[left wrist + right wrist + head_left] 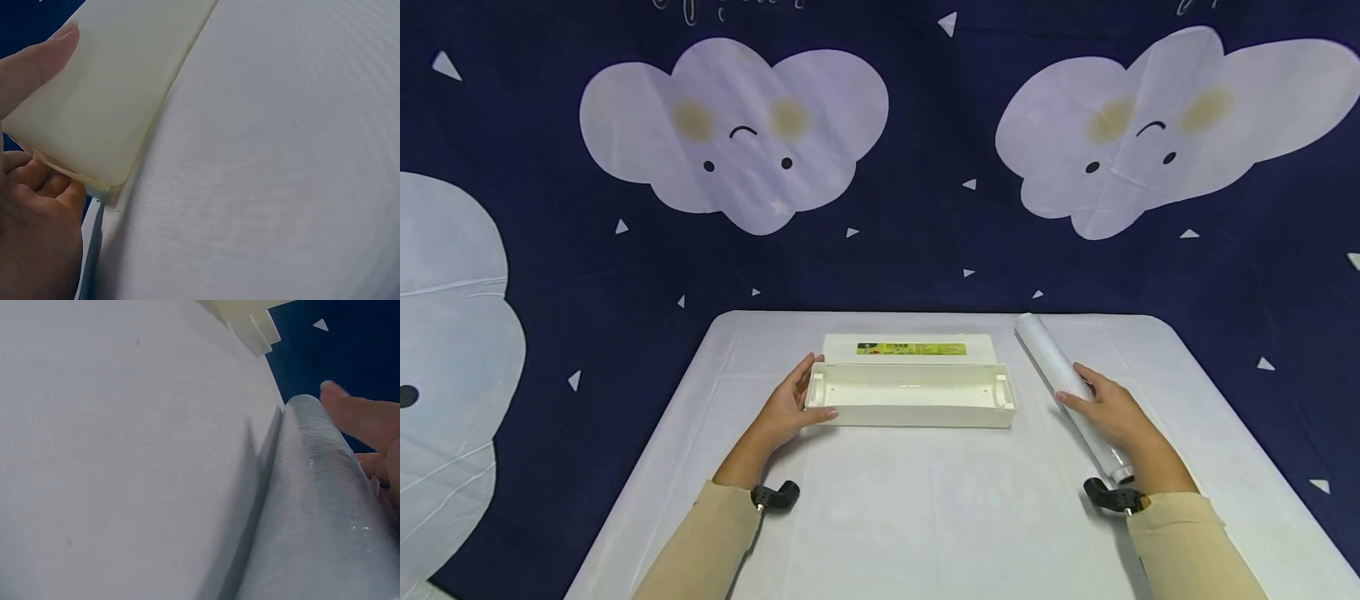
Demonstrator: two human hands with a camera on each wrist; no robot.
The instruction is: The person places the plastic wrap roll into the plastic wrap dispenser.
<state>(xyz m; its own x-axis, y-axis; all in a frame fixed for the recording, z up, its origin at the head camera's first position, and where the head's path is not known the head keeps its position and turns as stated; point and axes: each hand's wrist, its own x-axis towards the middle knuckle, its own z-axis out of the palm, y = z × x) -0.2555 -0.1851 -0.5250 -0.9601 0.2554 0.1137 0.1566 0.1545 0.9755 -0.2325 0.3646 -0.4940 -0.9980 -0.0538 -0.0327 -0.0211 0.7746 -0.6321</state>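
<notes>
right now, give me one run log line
left hand: gripping box at left end | right hand: on film roll | lid: open | roll: outside box, to its right

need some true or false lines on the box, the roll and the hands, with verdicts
1. The left hand holds one end of the white box. True.
2. The right hand is at the shiny roll. True.
3. The roll lies inside the box. False: it is outside, to the box's right.
4. The box is closed. False: its inside shows.
5. The label is red. False: it is mostly yellow-green.
6. Both sleeves are beige. True.
</notes>
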